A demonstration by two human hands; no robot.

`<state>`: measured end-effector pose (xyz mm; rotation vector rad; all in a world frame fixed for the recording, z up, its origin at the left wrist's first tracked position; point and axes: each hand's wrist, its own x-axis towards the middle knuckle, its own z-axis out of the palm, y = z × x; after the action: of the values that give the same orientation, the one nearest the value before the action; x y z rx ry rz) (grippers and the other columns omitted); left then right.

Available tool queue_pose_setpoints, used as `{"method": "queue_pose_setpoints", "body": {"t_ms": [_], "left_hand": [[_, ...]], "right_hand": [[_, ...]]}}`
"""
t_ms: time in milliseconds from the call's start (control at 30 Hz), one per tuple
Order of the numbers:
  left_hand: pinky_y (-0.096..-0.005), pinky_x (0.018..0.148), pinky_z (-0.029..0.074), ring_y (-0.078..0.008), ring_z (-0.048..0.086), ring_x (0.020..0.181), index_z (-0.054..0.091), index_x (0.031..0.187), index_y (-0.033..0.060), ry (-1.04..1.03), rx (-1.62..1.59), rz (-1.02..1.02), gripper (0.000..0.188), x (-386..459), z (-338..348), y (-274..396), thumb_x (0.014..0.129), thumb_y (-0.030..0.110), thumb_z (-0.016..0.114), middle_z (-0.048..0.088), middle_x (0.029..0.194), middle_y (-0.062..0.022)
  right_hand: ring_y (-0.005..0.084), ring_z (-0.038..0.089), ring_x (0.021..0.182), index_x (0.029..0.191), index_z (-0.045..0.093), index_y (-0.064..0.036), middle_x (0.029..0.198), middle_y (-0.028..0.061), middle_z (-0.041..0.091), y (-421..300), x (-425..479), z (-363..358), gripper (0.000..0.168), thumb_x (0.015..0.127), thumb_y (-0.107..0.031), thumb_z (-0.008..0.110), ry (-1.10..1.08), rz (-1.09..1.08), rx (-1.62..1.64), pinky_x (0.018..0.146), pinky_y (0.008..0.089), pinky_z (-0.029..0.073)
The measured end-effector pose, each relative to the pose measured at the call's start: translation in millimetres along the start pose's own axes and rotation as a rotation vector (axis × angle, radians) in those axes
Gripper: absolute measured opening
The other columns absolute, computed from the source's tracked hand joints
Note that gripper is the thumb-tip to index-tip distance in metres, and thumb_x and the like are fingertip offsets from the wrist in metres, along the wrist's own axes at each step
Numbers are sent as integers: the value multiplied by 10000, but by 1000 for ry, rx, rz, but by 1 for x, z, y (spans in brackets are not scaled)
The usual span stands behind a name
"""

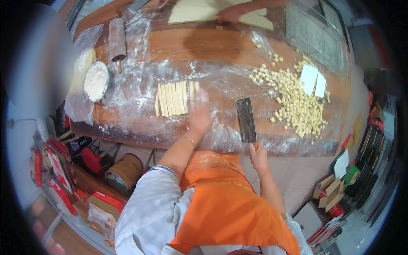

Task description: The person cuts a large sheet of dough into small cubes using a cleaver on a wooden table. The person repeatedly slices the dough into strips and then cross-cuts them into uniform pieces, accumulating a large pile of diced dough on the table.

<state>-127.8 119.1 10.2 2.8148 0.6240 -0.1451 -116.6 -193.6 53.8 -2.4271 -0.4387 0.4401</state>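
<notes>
Several dough strips [172, 98] lie side by side on the floured wooden table [204, 47]. My left hand [200, 110] is at their right end, its blurred fingers flat and reaching over the rightmost strips; whether it presses on them I cannot tell. In my right hand [259, 156] is the handle of a cleaver [246, 119], whose dark, flour-dusted blade points away from me, apart from the strips. To the right spreads a heap of small dough cubes [296, 102]. Two white flat scrapers [309, 79] rest on it.
A bowl of flour [96, 81], a wooden rolling pin [118, 40] and plastic-covered dough [81, 73] are at the left. Across the table, another person's hand [231, 13] touches a dough sheet [191, 12]. A wire-mesh tray [315, 35] stands back right. Below left is a drum [127, 170].
</notes>
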Motion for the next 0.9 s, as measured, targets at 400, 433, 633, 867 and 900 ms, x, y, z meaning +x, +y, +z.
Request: {"method": "queue_pose_setpoints", "body": {"t_ms": [400, 433, 633, 867, 900], "left_hand": [[-528, 1208, 74, -372, 70, 1506, 180, 1531, -40, 78, -109, -227, 840, 23, -16, -6, 953, 473, 509, 138, 1607, -246], [-523, 1209, 70, -362, 52, 1510, 151, 1540, -35, 124, -76, -302, 855, 25, -19, -13, 952, 470, 512, 118, 1615, -236], [-492, 1219, 75, -354, 75, 1508, 123, 1539, -42, -13, -121, -305, 855, 17, -13, -4, 960, 448, 518, 111, 1620, -214], [-516, 1213, 70, -376, 109, 1500, 89, 1549, -17, 59, -189, -256, 888, 10, -17, -13, 927, 388, 576, 153, 1606, -234], [-509, 1215, 65, -375, 102, 1501, 93, 1548, -20, 78, -208, -264, 885, 11, -21, -10, 927, 386, 576, 146, 1608, -233]], "right_hand": [[165, 524, 411, 884, 506, 0, 547, 75, 536, -30, 3, -4, 296, 987, -267, 583, -239, 459, 199, 405, 340, 420], [154, 514, 408, 884, 494, -5, 545, 64, 529, -30, 3, -5, 291, 994, -263, 573, -247, 456, 200, 394, 326, 413], [141, 500, 409, 888, 488, -15, 546, 47, 517, -34, 1, -5, 285, 1008, -266, 547, -260, 509, 195, 382, 309, 406], [142, 505, 422, 880, 482, -17, 551, 47, 511, -29, -2, -1, 290, 1009, -270, 542, -223, 469, 196, 390, 310, 424], [142, 504, 422, 880, 480, -17, 550, 45, 508, -35, -1, -2, 292, 1009, -272, 540, -231, 488, 214, 389, 310, 423]]}}
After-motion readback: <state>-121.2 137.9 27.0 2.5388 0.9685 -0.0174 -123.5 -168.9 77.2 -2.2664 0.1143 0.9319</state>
